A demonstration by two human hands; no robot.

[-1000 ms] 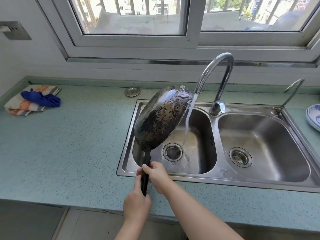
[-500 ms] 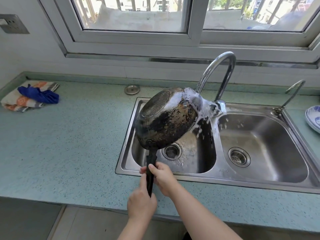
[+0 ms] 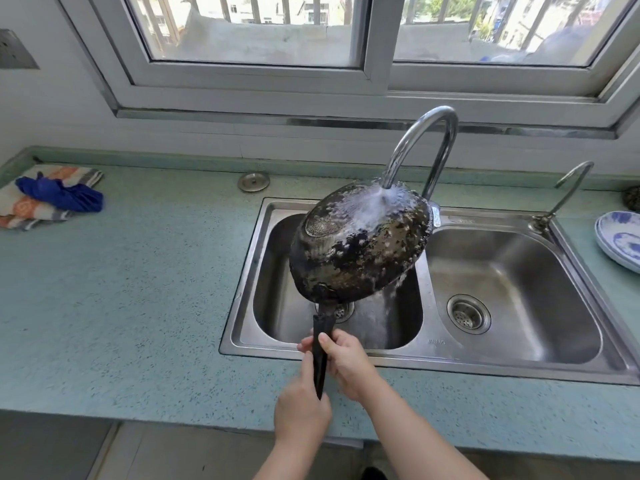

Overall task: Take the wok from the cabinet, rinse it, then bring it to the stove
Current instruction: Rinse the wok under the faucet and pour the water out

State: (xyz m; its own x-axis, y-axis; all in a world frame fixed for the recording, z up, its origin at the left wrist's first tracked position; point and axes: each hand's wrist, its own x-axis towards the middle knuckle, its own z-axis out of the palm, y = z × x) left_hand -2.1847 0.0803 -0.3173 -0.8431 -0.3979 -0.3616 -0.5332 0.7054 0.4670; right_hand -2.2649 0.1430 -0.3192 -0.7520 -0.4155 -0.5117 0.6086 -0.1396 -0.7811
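Note:
A blackened wok (image 3: pixel 360 247) hangs upside down over the left basin of the steel sink (image 3: pixel 242 278), its scorched underside facing up. Water from the tall curved faucet (image 3: pixel 420 140) strikes that underside and sprays off its edges. Both hands grip the wok's black handle (image 3: pixel 320 351). My left hand (image 3: pixel 301 407) holds the handle's near end, and my right hand (image 3: pixel 341 362) wraps it just above, at the sink's front rim. The wok's inside is hidden.
A double-basin sink sits in a green speckled counter (image 3: pixel 138 289). Folded cloths (image 3: pixel 52 195) lie at the far left, a round metal plug (image 3: pixel 253 182) behind the sink, a small second tap (image 3: pixel 568 188) and blue-white plates (image 3: pixel 620 237) at the right.
The wok has turned from nearly on edge to bottom up and shifted right under the spout. The water stream, which fell past its rim, now hits the underside and splashes.

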